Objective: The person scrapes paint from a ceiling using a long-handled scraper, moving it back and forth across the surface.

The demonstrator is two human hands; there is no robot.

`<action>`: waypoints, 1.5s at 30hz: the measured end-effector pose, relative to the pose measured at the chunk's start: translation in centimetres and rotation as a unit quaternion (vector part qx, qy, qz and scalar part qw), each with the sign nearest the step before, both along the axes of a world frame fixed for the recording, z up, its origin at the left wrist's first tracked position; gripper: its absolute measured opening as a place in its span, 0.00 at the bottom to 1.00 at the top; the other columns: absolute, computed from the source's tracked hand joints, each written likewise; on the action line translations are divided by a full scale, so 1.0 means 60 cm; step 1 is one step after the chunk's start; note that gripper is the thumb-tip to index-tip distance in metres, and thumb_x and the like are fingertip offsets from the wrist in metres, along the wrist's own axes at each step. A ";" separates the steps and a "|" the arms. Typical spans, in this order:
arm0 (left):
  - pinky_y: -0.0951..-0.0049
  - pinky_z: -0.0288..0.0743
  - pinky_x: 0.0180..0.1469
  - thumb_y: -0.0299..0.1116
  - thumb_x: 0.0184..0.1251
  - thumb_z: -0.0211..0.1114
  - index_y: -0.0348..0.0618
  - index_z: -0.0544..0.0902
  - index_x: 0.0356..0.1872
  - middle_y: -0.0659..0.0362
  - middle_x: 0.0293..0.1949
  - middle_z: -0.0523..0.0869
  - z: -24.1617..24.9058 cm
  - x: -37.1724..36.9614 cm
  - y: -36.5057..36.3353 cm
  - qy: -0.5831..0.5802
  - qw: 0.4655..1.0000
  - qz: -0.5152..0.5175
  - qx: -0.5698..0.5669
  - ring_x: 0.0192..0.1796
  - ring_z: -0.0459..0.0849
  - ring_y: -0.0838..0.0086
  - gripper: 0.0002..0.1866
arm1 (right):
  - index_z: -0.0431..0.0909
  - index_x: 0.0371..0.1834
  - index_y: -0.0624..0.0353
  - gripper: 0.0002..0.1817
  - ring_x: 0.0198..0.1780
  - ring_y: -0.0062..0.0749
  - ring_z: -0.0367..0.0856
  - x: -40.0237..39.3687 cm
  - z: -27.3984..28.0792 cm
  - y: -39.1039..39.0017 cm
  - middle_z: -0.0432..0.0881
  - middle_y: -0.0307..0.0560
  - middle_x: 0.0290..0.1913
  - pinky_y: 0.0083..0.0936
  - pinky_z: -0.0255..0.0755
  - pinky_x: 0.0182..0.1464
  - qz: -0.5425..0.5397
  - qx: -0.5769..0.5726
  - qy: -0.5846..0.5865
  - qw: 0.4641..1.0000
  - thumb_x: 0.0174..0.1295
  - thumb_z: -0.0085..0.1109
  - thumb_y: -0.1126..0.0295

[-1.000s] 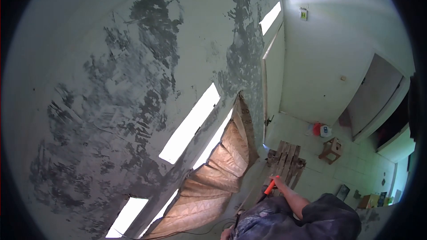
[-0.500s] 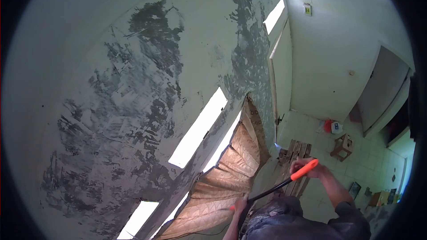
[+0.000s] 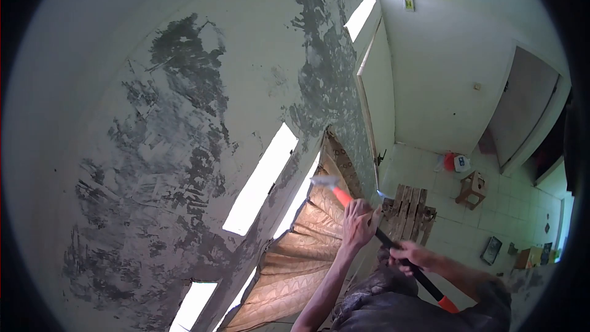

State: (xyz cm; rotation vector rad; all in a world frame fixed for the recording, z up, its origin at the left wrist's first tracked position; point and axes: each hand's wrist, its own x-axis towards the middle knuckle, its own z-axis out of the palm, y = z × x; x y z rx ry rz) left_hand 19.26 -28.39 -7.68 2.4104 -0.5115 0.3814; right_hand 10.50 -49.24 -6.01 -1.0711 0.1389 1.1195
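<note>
Patchy wall [image 3: 258,74]: orange-black tool [image 3: 384,238] now raised, left hand [image 3: 359,224], right hand [image 3: 409,255] both gripping; blurred tip [image 3: 324,181] perhaps blade.

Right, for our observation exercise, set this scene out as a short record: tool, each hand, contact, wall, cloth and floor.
tool: long-handled tool, black shaft, orange sections, pale head
left hand: left hand gripping it, nearer the head
right hand: right hand gripping the shaft farther back
contact: cannot tell whether the head touches anything
wall: pale wall with dark grey patches
cloth: tan cloth in folds beside bright openings
floor: slatted wooden platform, stool, red item
</note>
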 end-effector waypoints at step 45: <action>0.70 0.54 0.22 0.40 0.70 0.66 0.43 0.71 0.16 0.70 0.16 0.65 -0.013 -0.459 0.183 0.166 0.786 0.515 -0.300 0.22 0.62 0.83 0.23 | 0.66 0.46 0.54 0.19 0.14 0.12 0.63 0.185 0.151 0.568 0.64 0.30 0.20 0.14 0.58 0.12 -0.230 0.253 -0.146 0.928 0.78 0.39 0.48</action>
